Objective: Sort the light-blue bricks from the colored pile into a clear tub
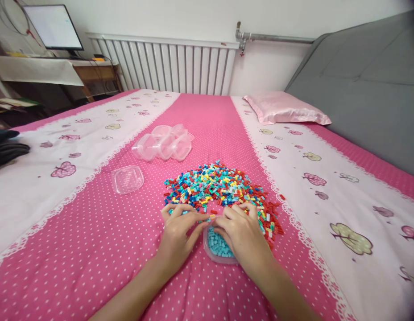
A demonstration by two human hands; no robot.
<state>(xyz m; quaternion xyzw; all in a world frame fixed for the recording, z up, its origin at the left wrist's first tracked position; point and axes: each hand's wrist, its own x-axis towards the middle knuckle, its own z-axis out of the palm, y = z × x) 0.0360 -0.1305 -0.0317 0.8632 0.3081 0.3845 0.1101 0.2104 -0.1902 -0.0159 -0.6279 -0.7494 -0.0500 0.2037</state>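
Observation:
A heap of small toy building bricks [213,180] in red, blue, yellow, green and white lies on the pink bedspread. In front of it stands a clear plastic container [207,249] filled with light-blue bricks [218,244]. My left hand [182,229] reaches in from the left, thumb and index finger brought close together by the container's far rim. Over the container's right side is my right hand [242,227], its fingers bent and closed. The fingertips of both hands nearly meet beside a small yellow brick. What the fingertips hold is too small and partly hidden to make out.
Several clear plastic containers [163,142] lie grouped behind the heap on the left, with a clear lid [127,179] nearer. A pink pillow [287,108] rests by the grey headboard [361,84]. A black item [8,147] lies at the left edge.

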